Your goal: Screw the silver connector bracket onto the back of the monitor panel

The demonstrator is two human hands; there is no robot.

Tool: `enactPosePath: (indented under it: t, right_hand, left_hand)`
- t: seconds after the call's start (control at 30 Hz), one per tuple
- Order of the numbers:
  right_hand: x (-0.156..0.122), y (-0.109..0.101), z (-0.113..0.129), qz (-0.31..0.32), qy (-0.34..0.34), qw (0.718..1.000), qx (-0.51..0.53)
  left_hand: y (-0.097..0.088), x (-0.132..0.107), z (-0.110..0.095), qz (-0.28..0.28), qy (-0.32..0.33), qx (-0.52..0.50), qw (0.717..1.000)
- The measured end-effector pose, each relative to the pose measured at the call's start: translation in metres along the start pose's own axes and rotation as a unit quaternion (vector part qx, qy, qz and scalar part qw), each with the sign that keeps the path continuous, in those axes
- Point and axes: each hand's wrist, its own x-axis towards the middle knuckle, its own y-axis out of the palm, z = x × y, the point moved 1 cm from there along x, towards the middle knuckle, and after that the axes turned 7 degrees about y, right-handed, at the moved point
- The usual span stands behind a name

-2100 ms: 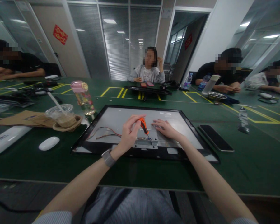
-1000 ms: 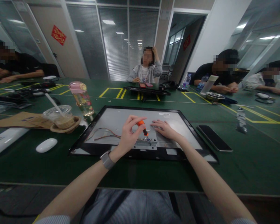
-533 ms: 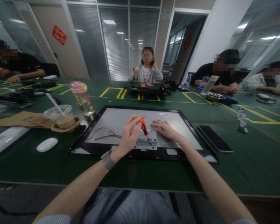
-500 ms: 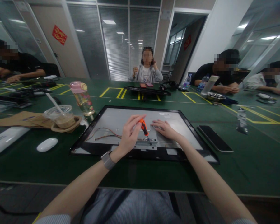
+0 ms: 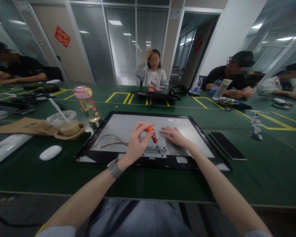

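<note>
Head view: my left hand (image 5: 136, 144) is closed around a screwdriver (image 5: 151, 133) with an orange handle, thumb and fingers pinching it near the top. The tool leans, handle towards the left and tip down on a metal bracket (image 5: 151, 152). The bracket lies along the near edge of a panel (image 5: 124, 126) that rests flat on the green counter (image 5: 263, 168), directly before me. I cannot tell whether the tip sits in a screw; it is too small to make out. My right hand (image 5: 174, 136) lies open, palm down, fingers spread on the panel's grey back, just right of the screwdriver and apart from it. A watch (image 5: 114, 168) is on my left wrist. Thin wires (image 5: 110, 143), red among them, run across the panel's left part towards the bracket. A phone (image 5: 227, 145) lies face up on the counter just right of the panel. A white mouse (image 5: 50, 152) lies left of the panel, near its front corner. Behind the mouse stands a cup (image 5: 64, 122) with a straw, and beyond it a bottle (image 5: 87, 104) with a pink lid, near the panel's far left corner. Yellow lines mark the counter farther off. Other persons sit at the far side and at both ends, well apart from my hands; one opposite has a hand raised to the head.
</note>
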Motion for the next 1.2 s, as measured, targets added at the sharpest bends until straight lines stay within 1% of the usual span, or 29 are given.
enactPosePath:
  t: [0.17, 0.37, 0.53, 0.63, 0.73, 0.8, 0.93, 1.0, 1.07, 1.2]
  right_hand:
    - [0.0004, 0.0003, 0.0003, 0.002, 0.003, 1.000, -0.005]
    - [0.0001, 0.0011, -0.0009, -0.005, 0.004, 1.000, -0.005]
    - [-0.0005, 0.0002, -0.0008, 0.001, 0.003, 1.000, 0.004]
    - [0.0002, 0.0006, -0.0010, 0.000, 0.002, 1.000, 0.004]
    - [0.0008, 0.0014, -0.0018, 0.000, 0.002, 1.000, 0.001]
    - [0.0010, 0.0019, -0.0027, -0.002, 0.000, 1.000, 0.003]
    - [0.0012, 0.0024, -0.0044, -0.002, -0.004, 1.000, 0.006]
    - [0.0012, 0.0024, -0.0046, -0.001, -0.005, 1.000, 0.003]
    - [0.0008, 0.0021, -0.0044, -0.001, -0.007, 1.000, 0.003]
    - [-0.0006, 0.0008, -0.0033, -0.003, -0.004, 1.000, 0.005]
  left_hand:
    - [0.0014, -0.0008, 0.0033, -0.005, 0.005, -0.008, 1.000]
    - [0.0023, 0.0012, 0.0008, -0.024, -0.003, -0.002, 1.000]
    - [0.0006, 0.0015, 0.0005, 0.002, -0.032, -0.044, 0.999]
    - [0.0000, 0.0013, 0.0013, 0.011, -0.016, -0.031, 0.999]
    - [0.0005, 0.0012, 0.0013, -0.002, -0.001, -0.016, 1.000]
    - [0.0012, 0.0008, 0.0007, 0.003, -0.006, -0.021, 1.000]
    - [0.0024, -0.0004, 0.0014, 0.026, -0.035, -0.050, 0.998]
    - [0.0031, 0.0000, 0.0030, 0.042, -0.033, -0.047, 0.997]
    - [0.0027, 0.0019, 0.0046, 0.047, -0.019, -0.033, 0.998]
    - [-0.0052, 0.0092, 0.0068, -0.011, -0.015, -0.008, 1.000]
